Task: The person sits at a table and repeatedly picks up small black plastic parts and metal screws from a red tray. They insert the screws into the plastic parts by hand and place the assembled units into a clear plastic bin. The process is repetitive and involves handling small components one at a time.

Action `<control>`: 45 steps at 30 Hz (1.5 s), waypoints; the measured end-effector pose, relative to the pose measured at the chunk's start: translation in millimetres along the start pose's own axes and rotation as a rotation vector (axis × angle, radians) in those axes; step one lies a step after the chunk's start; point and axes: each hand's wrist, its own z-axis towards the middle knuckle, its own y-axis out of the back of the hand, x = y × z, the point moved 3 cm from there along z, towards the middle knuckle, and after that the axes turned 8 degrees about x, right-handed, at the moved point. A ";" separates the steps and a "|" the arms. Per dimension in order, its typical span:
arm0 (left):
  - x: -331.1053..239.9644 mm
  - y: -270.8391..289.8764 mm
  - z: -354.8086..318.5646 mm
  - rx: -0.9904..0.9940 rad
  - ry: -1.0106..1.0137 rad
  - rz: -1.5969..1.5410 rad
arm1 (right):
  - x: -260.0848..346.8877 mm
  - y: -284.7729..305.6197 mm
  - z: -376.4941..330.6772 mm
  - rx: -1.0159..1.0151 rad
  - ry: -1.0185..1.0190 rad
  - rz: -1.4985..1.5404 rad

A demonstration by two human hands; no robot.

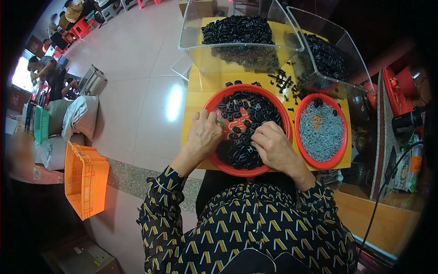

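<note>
A round red basin [248, 172] stands before me on the yellow tabletop, holding many small black oval plastic parts [258, 112] with two holes each. Over its left rim, my left hand [204, 133] is closed with curled fingers; whatever they grip is hidden. My right hand [275, 145] hovers at the right side of the basin, thumb and fingers pinched together just above the black parts. I cannot make out what lies in that pinch. To its right sits a smaller red basin [299, 137] full of silvery screws [321, 134], with a few orange bits among them.
Two clear plastic bins [242, 57] [349, 82] with more black parts stand at the back of the yellow table [194, 98]. Loose black pieces [285, 84] lie before them. An orange crate [86, 182] and white sacks [82, 116] are at left; other people work far left.
</note>
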 end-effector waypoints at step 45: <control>-52.3 -18.4 -25.9 -0.356 0.195 -2.221 | -6.0 -19.8 -3.5 -0.120 -0.446 1.026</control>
